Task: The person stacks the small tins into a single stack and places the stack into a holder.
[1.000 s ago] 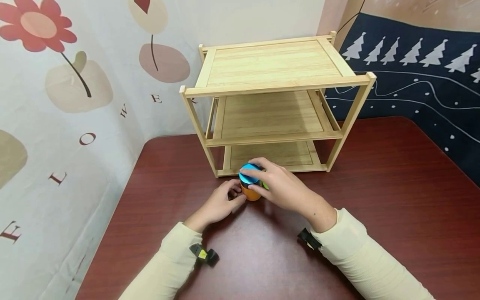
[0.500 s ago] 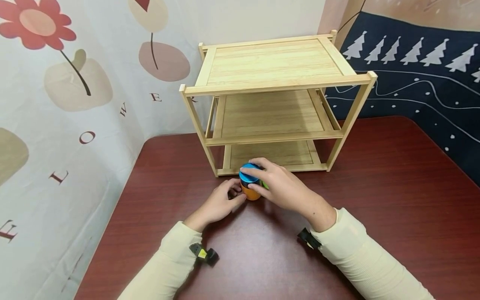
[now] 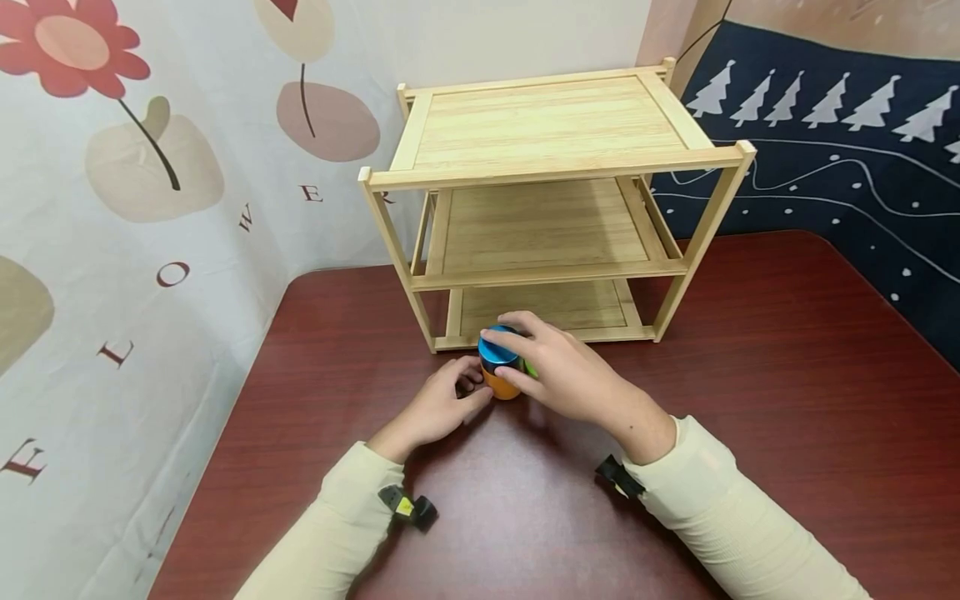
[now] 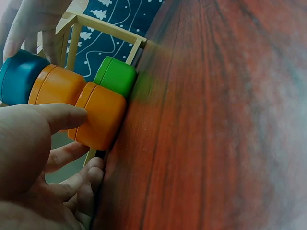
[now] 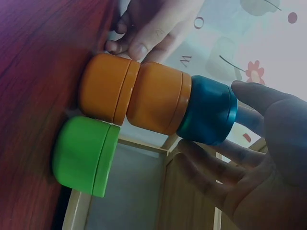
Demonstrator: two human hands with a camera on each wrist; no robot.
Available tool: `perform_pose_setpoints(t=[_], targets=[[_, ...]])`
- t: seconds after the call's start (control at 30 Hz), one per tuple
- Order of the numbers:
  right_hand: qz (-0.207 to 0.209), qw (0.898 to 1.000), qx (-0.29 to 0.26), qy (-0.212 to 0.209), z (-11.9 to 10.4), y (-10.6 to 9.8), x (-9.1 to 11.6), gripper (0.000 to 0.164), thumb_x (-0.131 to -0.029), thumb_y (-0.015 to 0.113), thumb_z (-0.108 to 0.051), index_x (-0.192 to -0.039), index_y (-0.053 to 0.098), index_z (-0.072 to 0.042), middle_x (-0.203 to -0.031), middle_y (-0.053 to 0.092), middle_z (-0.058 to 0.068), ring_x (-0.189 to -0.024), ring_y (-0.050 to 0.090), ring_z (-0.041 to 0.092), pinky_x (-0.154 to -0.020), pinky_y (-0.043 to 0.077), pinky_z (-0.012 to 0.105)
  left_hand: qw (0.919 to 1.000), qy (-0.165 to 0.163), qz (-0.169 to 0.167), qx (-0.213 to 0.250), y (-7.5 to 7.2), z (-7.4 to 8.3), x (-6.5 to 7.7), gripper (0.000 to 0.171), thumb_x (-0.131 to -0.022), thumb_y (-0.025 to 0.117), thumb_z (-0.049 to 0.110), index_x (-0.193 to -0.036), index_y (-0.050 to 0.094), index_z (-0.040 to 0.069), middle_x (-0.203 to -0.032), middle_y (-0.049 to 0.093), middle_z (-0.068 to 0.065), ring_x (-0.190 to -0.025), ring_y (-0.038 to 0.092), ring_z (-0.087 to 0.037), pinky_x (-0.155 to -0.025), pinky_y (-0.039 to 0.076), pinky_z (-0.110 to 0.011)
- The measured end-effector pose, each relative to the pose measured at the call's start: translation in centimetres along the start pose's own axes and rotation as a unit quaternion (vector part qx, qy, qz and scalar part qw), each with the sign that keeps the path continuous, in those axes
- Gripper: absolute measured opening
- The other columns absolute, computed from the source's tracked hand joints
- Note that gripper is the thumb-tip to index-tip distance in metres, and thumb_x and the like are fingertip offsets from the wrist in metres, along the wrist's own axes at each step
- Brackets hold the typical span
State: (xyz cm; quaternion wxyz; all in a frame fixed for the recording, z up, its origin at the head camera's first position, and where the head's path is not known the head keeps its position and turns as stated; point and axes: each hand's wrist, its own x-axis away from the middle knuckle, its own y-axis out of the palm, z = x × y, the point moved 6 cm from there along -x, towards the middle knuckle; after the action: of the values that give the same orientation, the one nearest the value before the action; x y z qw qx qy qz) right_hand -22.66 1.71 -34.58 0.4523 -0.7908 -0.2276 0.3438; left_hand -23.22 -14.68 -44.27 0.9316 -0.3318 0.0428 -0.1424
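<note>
Three-high stack [image 5: 158, 98], held at top and bottom

Observed from across the table [image 3: 780, 417]: stack stands upright, just in front of the wooden shelf [image 3: 555, 125]. Order from below: lower orange container [image 5: 103, 88], middle orange container [image 5: 165, 96], blue container [image 5: 206, 110]. Green container [image 5: 79, 155] stands on the tabletop right beside the lowest; whether they touch, I cannot tell.

Left hand [image 3: 438, 406]: thumb and forefinger pinch the lower orange container, remaining fingers curled near the tabletop. Right hand [image 3: 566, 371]: thumb on one side of the blue container, fingers round the other, gripping it. Both sleeves [image 3: 322, 529] pale, dark device [image 3: 408, 508] at left cuff.
</note>
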Motion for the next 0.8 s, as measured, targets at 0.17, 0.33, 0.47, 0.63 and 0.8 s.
perform_pose_setpoints(t=[0.17, 0.33, 0.47, 0.63, 0.8], targets=[[-0.001, 1.000, -0.002, 0.010, 0.0, -0.4, 0.2, 0.047, -0.097, 0.066, -0.030, -0.142, 0.057, -0.019, -0.144, 0.051, 0.007, -0.114, 0.064, 0.025, -0.089, 0.055, 0.041, 1.0000, -0.004, 0.002, -0.003, 0.1, -0.1, 0.0, 0.045, -0.096, 0.066, 0.024, -0.136, 0.055, 0.007, -0.114, 0.064, -0.010, -0.102, 0.061, -0.021, -0.092, 0.051, -0.040], [0.000, 1.000, -0.001, 0.015, 0.0, -0.7, 0.4, 0.048, -0.097, 0.067, -0.031, -0.143, 0.056, -0.021, -0.145, 0.050, 0.007, -0.117, 0.063, 0.025, -0.091, 0.055, 0.042, 1.0000, -0.004, 0.005, -0.003, 0.1, 0.0, 0.1, 0.044, -0.095, 0.067, 0.023, -0.135, 0.056, 0.007, -0.113, 0.064, -0.010, -0.102, 0.061, -0.021, -0.092, 0.050, -0.039], [0.004, 1.000, -0.003, 0.012, -0.1, -0.9, 0.4, 0.048, -0.097, 0.067, -0.030, -0.142, 0.057, -0.020, -0.143, 0.052, 0.009, -0.118, 0.062, 0.025, -0.092, 0.055, 0.042, 1.0000, -0.001, 0.008, -0.004, 0.0, 0.0, 0.2, 0.044, -0.095, 0.067, 0.022, -0.135, 0.056, 0.007, -0.113, 0.064, -0.010, -0.101, 0.061, -0.021, -0.092, 0.050, -0.039], [0.012, 1.000, -0.004, 0.008, -0.1, -1.0, 0.4, 0.047, -0.096, 0.068, -0.029, -0.141, 0.058, -0.019, -0.142, 0.053, 0.008, -0.116, 0.063, 0.025, -0.090, 0.055, 0.041, 0.9999, 0.000, 0.011, -0.006, 0.0, 0.0, 0.1, 0.044, -0.095, 0.067, 0.022, -0.135, 0.056, 0.006, -0.113, 0.065, -0.010, -0.101, 0.061, -0.021, -0.092, 0.050, -0.040], [0.018, 1.000, -0.004, 0.006, 0.0, -1.2, 0.6, 0.047, -0.096, 0.068, -0.029, -0.140, 0.059, -0.019, -0.140, 0.054, 0.008, -0.116, 0.064, 0.025, -0.091, 0.055, 0.041, 1.0000, -0.003, 0.008, -0.004, 0.0, 0.0, 0.0, 0.044, -0.095, 0.067, 0.023, -0.135, 0.056, 0.006, -0.114, 0.064, -0.010, -0.102, 0.061, -0.021, -0.092, 0.050, -0.040]])
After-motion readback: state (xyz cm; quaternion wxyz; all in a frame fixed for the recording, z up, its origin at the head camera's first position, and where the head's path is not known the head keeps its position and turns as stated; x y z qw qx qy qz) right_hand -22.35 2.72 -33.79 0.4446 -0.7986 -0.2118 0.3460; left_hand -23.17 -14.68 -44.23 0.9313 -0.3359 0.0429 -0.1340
